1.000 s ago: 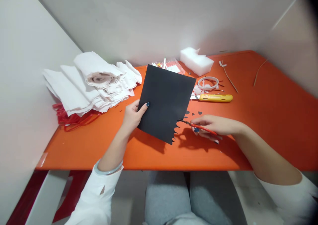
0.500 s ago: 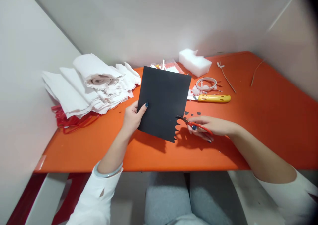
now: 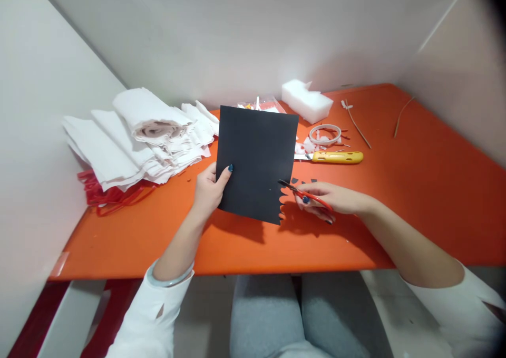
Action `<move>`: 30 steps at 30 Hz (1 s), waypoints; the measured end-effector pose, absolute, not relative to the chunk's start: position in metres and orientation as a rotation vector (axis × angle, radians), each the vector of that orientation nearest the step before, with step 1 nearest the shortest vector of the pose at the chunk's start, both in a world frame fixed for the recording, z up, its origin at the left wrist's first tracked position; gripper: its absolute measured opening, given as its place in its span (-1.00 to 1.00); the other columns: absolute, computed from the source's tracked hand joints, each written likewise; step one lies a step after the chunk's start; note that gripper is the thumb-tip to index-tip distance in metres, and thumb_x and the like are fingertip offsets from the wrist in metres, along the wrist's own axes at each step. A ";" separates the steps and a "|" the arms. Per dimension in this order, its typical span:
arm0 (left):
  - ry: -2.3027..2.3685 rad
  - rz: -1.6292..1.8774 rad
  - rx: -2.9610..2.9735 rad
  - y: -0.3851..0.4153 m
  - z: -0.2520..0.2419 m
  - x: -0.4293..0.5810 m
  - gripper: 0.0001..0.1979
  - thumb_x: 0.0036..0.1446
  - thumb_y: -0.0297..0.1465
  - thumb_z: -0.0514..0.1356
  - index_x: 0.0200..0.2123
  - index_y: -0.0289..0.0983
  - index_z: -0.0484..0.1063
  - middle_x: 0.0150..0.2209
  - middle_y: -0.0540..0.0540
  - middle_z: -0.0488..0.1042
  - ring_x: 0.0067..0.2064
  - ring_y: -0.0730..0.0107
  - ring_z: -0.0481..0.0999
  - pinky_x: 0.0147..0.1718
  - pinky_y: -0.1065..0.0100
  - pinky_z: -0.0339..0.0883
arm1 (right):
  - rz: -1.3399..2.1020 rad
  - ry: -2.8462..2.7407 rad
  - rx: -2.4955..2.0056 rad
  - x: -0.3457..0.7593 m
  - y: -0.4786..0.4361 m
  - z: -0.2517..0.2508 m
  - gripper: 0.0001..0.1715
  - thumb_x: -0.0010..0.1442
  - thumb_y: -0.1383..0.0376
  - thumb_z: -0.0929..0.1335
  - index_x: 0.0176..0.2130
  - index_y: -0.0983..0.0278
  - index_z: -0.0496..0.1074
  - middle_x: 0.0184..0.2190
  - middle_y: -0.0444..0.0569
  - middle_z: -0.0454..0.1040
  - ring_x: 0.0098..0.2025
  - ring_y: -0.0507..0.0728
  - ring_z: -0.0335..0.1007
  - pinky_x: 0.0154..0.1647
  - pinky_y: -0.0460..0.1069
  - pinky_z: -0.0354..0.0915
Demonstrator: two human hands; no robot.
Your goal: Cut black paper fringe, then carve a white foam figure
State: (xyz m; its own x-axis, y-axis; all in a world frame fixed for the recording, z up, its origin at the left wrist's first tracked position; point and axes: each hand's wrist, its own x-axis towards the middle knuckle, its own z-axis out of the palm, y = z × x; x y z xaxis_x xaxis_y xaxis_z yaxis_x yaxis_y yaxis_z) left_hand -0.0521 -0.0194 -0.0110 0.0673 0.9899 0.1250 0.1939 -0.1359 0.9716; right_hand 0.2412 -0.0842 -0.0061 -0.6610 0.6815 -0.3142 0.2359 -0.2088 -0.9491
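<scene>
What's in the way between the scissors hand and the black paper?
Nothing visible. The right hand holds the red-handled scissors, whose blades overlap the right edge of the black sheet. The yellow-handled knife lies farther back.

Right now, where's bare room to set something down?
Widest: the orange table right of the yellow knife, between the thin sticks and right forearm. Smaller: front left, between the white paper pile and left forearm. Crowded: around the white ring behind the knife, and where the scissors overlap the black sheet.
</scene>
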 end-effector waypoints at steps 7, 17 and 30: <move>1.194 1.119 1.419 -0.023 -0.010 -0.047 -0.56 -0.05 -0.10 0.32 -0.23 -0.31 0.43 -0.30 -0.12 0.59 -0.29 0.28 0.58 -0.34 0.36 0.47 | 1.864 -1.563 -0.992 0.236 -0.087 -0.008 -0.65 0.23 0.05 0.30 -0.34 0.28 0.22 -0.58 -0.23 0.23 -0.67 -0.07 0.16 -0.66 -0.13 0.15; 0.978 0.481 1.415 -0.031 -0.004 -0.059 -0.58 0.04 -0.10 0.25 -0.67 -0.29 0.43 -0.75 -0.11 0.42 -0.75 0.39 0.36 -0.78 0.43 0.18 | 1.828 -1.395 -0.994 0.240 -0.086 -0.017 -0.50 0.16 -0.14 0.29 -0.32 0.22 0.15 -0.74 -0.28 0.24 -0.79 -0.04 0.07 -0.74 -0.11 0.02; 0.896 0.406 1.331 -0.042 0.000 -0.052 -0.58 0.07 -0.12 0.23 -0.65 -0.31 0.49 -0.74 -0.14 0.43 -0.71 0.39 0.38 -0.69 0.39 0.25 | 1.772 -1.454 -0.959 0.231 -0.085 -0.017 -0.86 0.10 0.21 0.27 -0.35 0.24 0.24 -0.74 -0.22 0.29 -0.73 0.00 0.17 -0.66 -0.09 0.13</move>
